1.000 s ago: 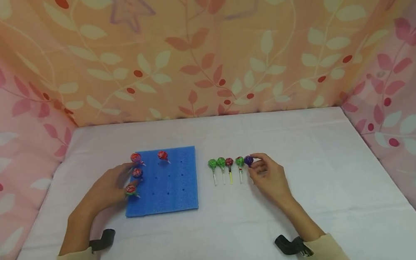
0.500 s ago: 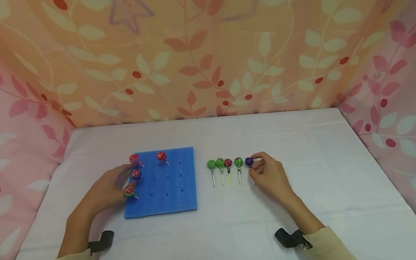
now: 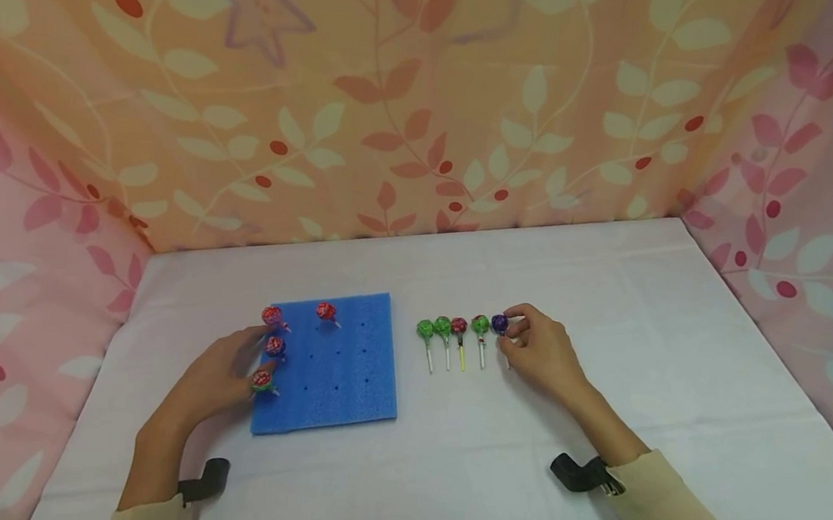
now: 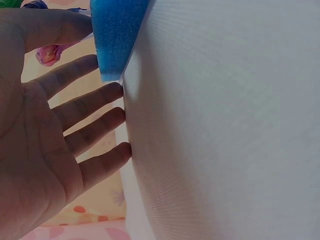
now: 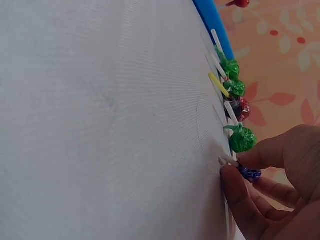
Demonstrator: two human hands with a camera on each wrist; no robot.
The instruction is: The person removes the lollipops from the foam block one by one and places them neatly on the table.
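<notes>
My left hand [image 3: 220,375] rests at the left edge of a blue foam board [image 3: 354,396]. In the left wrist view its fingers are straight, with thumb and index finger against the foam and the other fingertips at the white tablecloth. Several lollipops stand in the board: a red one [image 3: 325,311] at the back and others along the left edge, such as a red-and-blue one [image 3: 275,347]. Right of the board, my right hand [image 3: 543,352] pinches a purple lollipop [image 5: 250,173] between thumb and index finger, low over the cloth, its white stick showing in the right wrist view.
Beside the purple lollipop lie a green lollipop [image 3: 481,324], a dark red one [image 3: 459,325] with a yellow stick, and two more green ones, sticks toward me. Small holes dot the foam board. Floral curtains [image 3: 431,111] border the table's back and sides.
The purple lollipop and my right hand have shifted very slightly right, widening the gap to the green one beside it. My left hand and the board stay in place.
</notes>
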